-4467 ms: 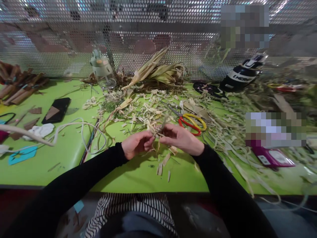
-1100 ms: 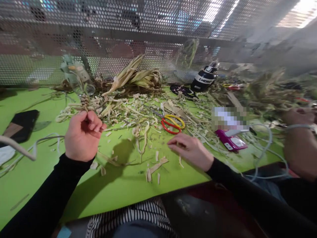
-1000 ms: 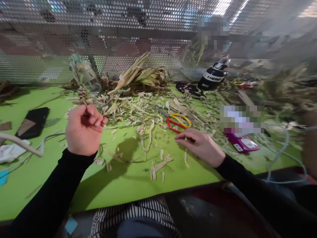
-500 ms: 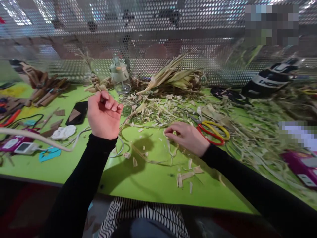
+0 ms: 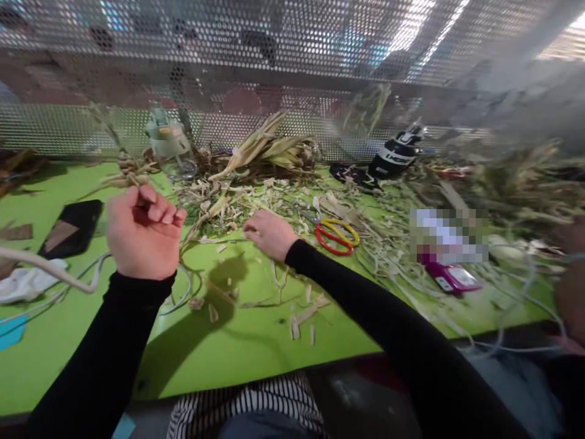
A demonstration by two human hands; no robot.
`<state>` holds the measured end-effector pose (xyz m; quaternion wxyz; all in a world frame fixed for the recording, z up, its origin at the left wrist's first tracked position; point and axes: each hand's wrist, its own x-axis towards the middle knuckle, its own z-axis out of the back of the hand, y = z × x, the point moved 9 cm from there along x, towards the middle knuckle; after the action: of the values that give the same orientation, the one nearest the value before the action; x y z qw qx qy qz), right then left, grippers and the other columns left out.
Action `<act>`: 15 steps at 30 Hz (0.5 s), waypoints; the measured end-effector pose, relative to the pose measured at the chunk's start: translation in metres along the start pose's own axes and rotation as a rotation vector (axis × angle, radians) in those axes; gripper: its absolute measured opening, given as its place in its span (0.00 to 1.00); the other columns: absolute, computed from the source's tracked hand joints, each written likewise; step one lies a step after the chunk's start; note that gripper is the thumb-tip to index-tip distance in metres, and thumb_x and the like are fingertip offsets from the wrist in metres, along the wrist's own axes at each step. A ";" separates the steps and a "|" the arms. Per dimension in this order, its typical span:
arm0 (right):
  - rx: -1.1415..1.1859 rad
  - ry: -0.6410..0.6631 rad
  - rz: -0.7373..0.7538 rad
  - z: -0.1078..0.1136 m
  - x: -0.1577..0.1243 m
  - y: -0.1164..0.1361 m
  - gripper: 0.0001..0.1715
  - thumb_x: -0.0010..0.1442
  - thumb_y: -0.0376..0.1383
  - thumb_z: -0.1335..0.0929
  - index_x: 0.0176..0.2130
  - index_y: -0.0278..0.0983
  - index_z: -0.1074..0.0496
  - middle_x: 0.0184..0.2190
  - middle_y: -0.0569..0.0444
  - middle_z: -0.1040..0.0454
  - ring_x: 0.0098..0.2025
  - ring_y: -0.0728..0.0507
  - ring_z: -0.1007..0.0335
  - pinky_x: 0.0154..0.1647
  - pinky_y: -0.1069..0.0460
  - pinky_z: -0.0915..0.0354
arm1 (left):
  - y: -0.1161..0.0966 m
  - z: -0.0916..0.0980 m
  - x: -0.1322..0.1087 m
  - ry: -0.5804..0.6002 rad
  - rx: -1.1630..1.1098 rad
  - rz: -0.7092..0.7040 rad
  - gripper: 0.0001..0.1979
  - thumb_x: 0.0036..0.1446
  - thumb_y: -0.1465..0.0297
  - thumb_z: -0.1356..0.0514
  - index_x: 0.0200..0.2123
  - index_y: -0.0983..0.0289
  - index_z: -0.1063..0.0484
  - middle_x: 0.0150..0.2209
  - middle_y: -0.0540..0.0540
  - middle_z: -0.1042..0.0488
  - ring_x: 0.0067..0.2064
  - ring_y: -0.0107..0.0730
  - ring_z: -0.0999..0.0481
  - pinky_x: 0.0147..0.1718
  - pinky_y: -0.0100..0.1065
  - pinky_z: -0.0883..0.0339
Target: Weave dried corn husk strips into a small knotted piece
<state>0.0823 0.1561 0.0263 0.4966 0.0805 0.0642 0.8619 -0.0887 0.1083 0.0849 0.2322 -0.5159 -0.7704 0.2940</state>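
Observation:
My left hand (image 5: 142, 233) is raised above the green table (image 5: 237, 347), fingers curled round the stem of a small woven piece of dried leaf (image 5: 127, 174) that sticks up past my fingers. My right hand (image 5: 269, 233) reaches left over the table to the heap of leaf strips and scraps (image 5: 237, 204); its fingers are bent and pinched at the strips, and what they hold is hidden. A bundle of dried leaves (image 5: 269, 149) lies behind the heap against the perforated metal screen.
Red and yellow scissors (image 5: 336, 235) lie right of my right hand. A black phone (image 5: 70, 227), a white cable (image 5: 55, 277) and a white cloth (image 5: 22, 283) sit at the left. A bottle (image 5: 169, 140) stands at the back. Another person's arm (image 5: 569, 292) shows at the far right.
My right hand has moved left and away from the scissors into the scrap heap. My left hand stays raised with the woven piece. The view has swung to the right.

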 end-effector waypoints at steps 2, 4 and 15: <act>-0.034 -0.013 -0.121 0.012 -0.021 -0.045 0.11 0.60 0.34 0.37 0.36 0.36 0.24 0.36 0.48 0.26 0.39 0.44 0.32 0.39 0.52 0.39 | 0.003 -0.003 -0.003 0.021 0.007 0.010 0.11 0.54 0.71 0.52 0.20 0.64 0.40 0.15 0.44 0.50 0.18 0.21 0.49 0.22 0.26 0.43; -0.061 -0.036 -0.221 0.027 -0.042 -0.091 0.10 0.58 0.32 0.36 0.33 0.34 0.25 0.34 0.48 0.25 0.38 0.43 0.31 0.39 0.51 0.39 | 0.006 -0.004 -0.006 0.029 0.009 0.016 0.11 0.53 0.71 0.51 0.20 0.64 0.40 0.16 0.44 0.50 0.18 0.21 0.49 0.22 0.26 0.43; 0.056 0.060 -0.272 0.040 -0.169 -0.117 0.12 0.60 0.40 0.37 0.35 0.38 0.26 0.34 0.53 0.23 0.32 0.46 0.28 0.34 0.52 0.35 | 0.006 -0.005 -0.008 0.005 0.039 0.028 0.14 0.55 0.72 0.55 0.19 0.64 0.39 0.16 0.45 0.51 0.18 0.22 0.51 0.22 0.27 0.44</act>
<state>0.2723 0.0690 0.0303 0.6042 0.0591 0.1135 0.7865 -0.0780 0.1034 0.0839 0.2402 -0.5226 -0.7566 0.3110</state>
